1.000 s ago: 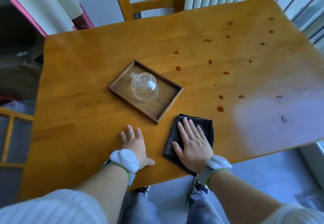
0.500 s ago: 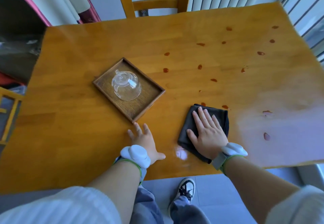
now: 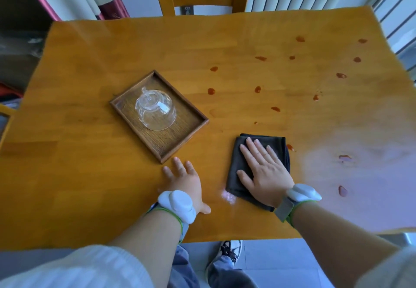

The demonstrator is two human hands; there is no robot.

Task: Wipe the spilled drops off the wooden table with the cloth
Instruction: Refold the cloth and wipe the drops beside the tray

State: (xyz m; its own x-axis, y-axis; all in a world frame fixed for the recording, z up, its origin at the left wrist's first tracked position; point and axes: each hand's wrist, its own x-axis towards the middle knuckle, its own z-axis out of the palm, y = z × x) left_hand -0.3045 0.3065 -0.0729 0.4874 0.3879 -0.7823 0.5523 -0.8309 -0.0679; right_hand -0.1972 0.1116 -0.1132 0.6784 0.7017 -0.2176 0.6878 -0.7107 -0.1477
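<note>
Cloth (image 3: 258,152) under flat, spread right hand (image 3: 265,170); left hand (image 3: 184,179) flat, empty, beside it.

Both arms reach forward from white sleeves, forearms bare. The left hand (image 3: 185,180) lies palm down, fingers (image 3: 177,164) loosely spread and pointing away, thumb angled out to the right. The right hand (image 3: 264,168) is flat too, palm down, fingers (image 3: 258,147) extended and close together, thumb splayed left. Each wrist carries a white puck-shaped band with a green strap.
</note>
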